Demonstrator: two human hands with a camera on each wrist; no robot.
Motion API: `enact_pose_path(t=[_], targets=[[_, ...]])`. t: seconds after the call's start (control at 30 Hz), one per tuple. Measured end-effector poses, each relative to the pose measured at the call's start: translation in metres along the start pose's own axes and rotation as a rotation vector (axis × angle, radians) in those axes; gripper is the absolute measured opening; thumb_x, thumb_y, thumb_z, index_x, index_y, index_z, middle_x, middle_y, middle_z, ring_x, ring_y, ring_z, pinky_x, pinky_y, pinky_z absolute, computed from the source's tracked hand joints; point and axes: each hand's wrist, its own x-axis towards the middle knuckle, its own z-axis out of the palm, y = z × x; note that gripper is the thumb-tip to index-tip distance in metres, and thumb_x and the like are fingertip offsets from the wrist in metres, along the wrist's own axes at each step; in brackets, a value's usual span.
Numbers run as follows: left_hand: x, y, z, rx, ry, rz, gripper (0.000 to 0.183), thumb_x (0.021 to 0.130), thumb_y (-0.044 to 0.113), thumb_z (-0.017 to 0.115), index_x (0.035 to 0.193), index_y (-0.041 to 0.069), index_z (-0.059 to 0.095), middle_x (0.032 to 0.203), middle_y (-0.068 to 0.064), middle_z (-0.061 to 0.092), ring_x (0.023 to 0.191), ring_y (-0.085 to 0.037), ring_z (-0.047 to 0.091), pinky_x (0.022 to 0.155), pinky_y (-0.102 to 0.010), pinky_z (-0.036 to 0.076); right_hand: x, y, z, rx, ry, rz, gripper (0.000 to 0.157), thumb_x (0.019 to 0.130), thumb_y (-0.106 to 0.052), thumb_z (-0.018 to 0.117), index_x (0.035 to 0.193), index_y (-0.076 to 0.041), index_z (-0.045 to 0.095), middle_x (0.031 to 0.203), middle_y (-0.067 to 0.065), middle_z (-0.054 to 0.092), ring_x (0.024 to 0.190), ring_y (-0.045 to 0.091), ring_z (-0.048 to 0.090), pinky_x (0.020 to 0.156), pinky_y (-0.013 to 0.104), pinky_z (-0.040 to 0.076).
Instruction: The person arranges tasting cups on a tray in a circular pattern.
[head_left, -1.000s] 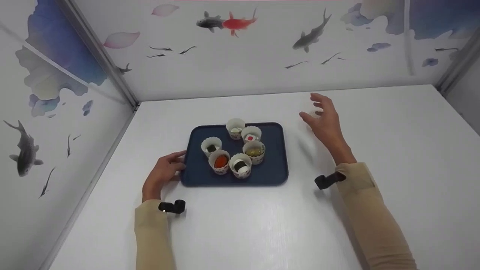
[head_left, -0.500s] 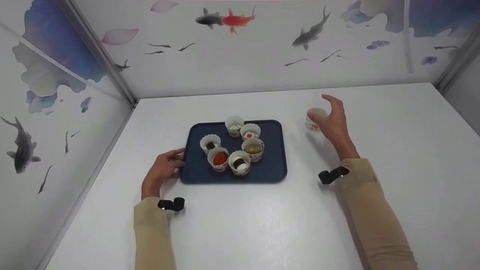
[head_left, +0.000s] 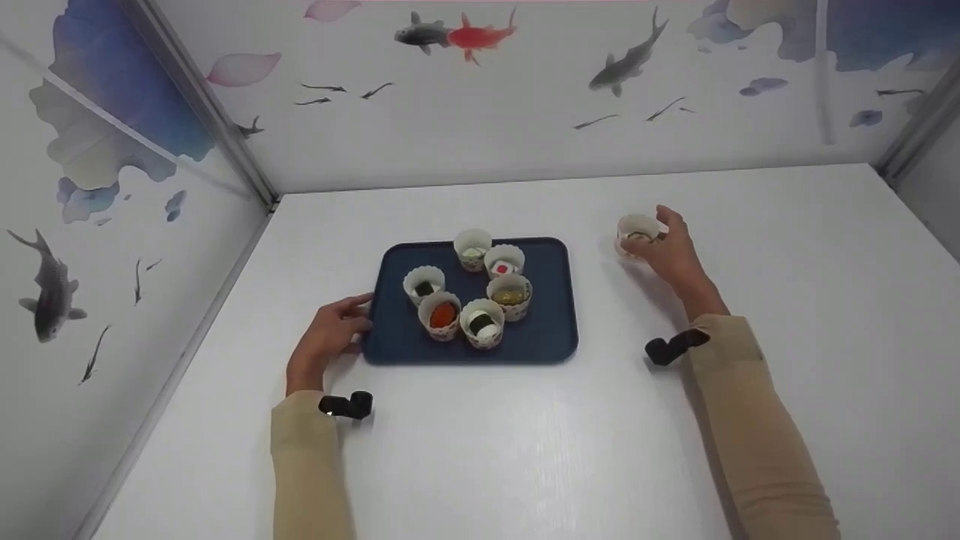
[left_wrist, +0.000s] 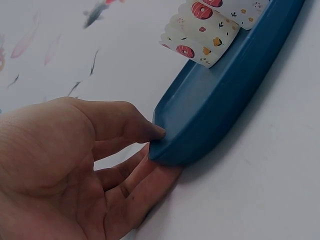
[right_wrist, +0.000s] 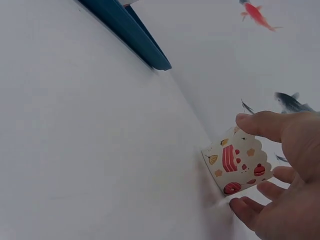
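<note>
With thumb over the rim and fingers beneath, my left hand [head_left: 328,334] pinches the left edge of a dark blue tray [head_left: 544,337]. On it, several paper baking cups with scalloped rims stand in a loose ring. They hold small sushi-like pieces: one orange-red piece [head_left: 442,316], one white with a dark band [head_left: 481,324], one yellowish-green [head_left: 510,298]. To the tray's right, my right hand [head_left: 676,259] curves round another paper cup [right_wrist: 242,161], thumb on one side and fingers on the other. That cup, printed with red cakes, stands on the table.
A white table [head_left: 480,465] carries everything. White walls [head_left: 525,142] painted with fish and leaves rise at the back and left. Each wrist bears a small black camera, such as the right one [head_left: 673,347].
My right hand has moved to the cup right of the tray and its fingers have drawn in round it from a wide spread. My left hand stays on the tray.
</note>
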Motion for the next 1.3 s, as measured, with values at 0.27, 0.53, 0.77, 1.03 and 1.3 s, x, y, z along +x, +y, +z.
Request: enact_pose_path(t=[0.27, 0.53, 0.77, 1.03, 1.3], targets=[[-0.002, 0.001, -0.001, -0.014, -0.007, -0.005, 0.057, 0.099, 0.008, 0.049, 0.154, 0.017, 0.041, 0.148, -0.017, 0.049, 0.125, -0.029, 0.055, 0.098, -0.039, 0.054, 0.001, 0.005, -0.001, -0.014, -0.032, -0.035, 0.091, 0.097, -0.024, 0.064, 0.162, -0.010, 0.002, 0.168, 0.019, 0.008, 0.151, 0.035, 0.024, 0.122, 0.049, 0.026], [0.001, 0.000, -0.001, 0.011, -0.004, -0.015, 0.056, 0.099, 0.009, 0.050, 0.153, 0.018, 0.043, 0.146, -0.016, 0.051, 0.122, -0.027, 0.057, 0.092, -0.033, 0.055, 0.001, 0.004, -0.001, -0.037, -0.016, -0.002, 0.086, 0.096, -0.024, 0.066, 0.161, -0.009, 0.012, 0.163, 0.020, 0.025, 0.143, 0.033, 0.032, 0.120, 0.047, 0.030], [0.003, -0.002, -0.001, 0.018, -0.001, 0.002, 0.056, 0.098, 0.008, 0.048, 0.153, 0.016, 0.042, 0.145, -0.017, 0.051, 0.119, -0.027, 0.058, 0.086, -0.030, 0.055, 0.000, 0.001, 0.001, -0.022, 0.002, -0.006, 0.084, 0.096, -0.027, 0.067, 0.160, -0.009, 0.016, 0.160, 0.019, 0.029, 0.139, 0.031, 0.036, 0.117, 0.044, 0.034], [0.001, -0.003, 0.000, 0.015, 0.002, 0.007, 0.055, 0.099, 0.008, 0.049, 0.153, 0.016, 0.043, 0.143, -0.017, 0.052, 0.117, -0.025, 0.058, 0.088, -0.031, 0.056, -0.003, -0.011, 0.010, -0.019, 0.040, 0.017, 0.081, 0.095, -0.027, 0.067, 0.159, -0.010, 0.021, 0.163, 0.016, 0.027, 0.142, 0.032, 0.034, 0.119, 0.046, 0.033], [0.002, -0.002, -0.001, 0.018, 0.009, -0.004, 0.056, 0.098, 0.008, 0.049, 0.153, 0.017, 0.044, 0.143, -0.017, 0.053, 0.118, -0.026, 0.058, 0.092, -0.035, 0.055, -0.009, -0.026, 0.019, -0.049, 0.011, -0.055, 0.077, 0.095, -0.024, 0.067, 0.158, -0.009, 0.024, 0.158, 0.019, 0.031, 0.138, 0.032, 0.039, 0.112, 0.044, 0.039]])
